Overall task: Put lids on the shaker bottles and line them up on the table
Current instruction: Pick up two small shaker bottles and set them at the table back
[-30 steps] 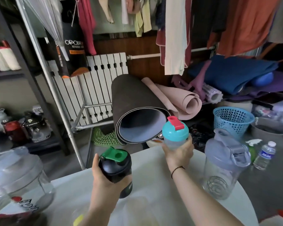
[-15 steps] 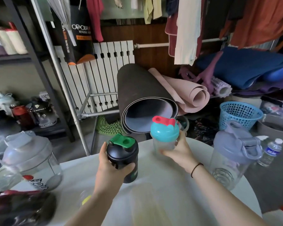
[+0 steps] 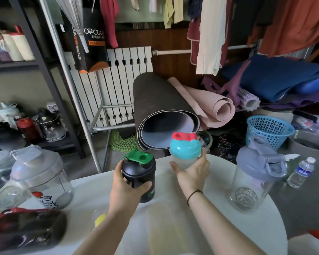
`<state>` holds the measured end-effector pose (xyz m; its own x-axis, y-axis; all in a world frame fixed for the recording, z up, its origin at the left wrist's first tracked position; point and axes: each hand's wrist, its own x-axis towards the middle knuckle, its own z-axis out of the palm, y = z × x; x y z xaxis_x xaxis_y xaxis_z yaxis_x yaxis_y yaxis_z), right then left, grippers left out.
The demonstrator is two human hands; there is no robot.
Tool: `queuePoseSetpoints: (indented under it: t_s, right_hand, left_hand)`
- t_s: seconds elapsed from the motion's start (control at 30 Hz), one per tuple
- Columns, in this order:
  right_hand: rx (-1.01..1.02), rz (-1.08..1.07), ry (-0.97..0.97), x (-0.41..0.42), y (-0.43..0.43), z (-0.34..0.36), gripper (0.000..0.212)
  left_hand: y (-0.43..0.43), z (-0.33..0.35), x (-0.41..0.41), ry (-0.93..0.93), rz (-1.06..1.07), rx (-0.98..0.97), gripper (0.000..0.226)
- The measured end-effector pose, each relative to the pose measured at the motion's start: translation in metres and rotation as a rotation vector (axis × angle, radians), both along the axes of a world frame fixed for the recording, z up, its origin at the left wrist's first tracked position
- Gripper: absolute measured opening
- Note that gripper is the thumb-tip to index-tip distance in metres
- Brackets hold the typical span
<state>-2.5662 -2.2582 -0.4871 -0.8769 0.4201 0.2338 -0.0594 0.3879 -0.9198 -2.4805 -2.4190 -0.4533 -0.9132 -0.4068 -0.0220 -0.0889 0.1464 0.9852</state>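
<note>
The left hand [image 3: 126,188] was wrapped around a black shaker bottle [image 3: 139,178] with a green lid [image 3: 138,157]. The bottle stood up straight, its bottom at the white table [image 3: 219,223]. The right hand [image 3: 191,174] was curled around a clear shaker bottle [image 3: 184,161] with a teal lid [image 3: 185,147] and a red flip cap [image 3: 183,136]. That bottle sat near the far edge of the table, just beside the black one. A big clear shaker [image 3: 254,178] with a grey lid stood on the right, away from both hands. Another big clear shaker [image 3: 42,176] stood on the left.
</note>
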Motion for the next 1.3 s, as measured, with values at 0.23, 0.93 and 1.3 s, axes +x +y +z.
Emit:
queuePoseSetpoints:
  t_s: [0.23, 0.93, 1.3]
  right_hand:
    - [-0.090, 0.332, 0.003, -0.002, 0.043, -0.006, 0.110]
    - [0.157, 0.193, -0.059, -0.050, 0.050, -0.033, 0.086]
    - [0.177, 0.182, -0.051, -0.050, 0.054, -0.031, 0.077]
  left_hand:
    - [-0.011, 0.003, -0.010, -0.043, -0.030, -0.055, 0.080]
    - [-0.003, -0.014, -0.065, -0.144, -0.163, -0.063, 0.085]
    - [0.057, -0.019, -0.092, -0.122, 0.161, -0.247, 0.086]
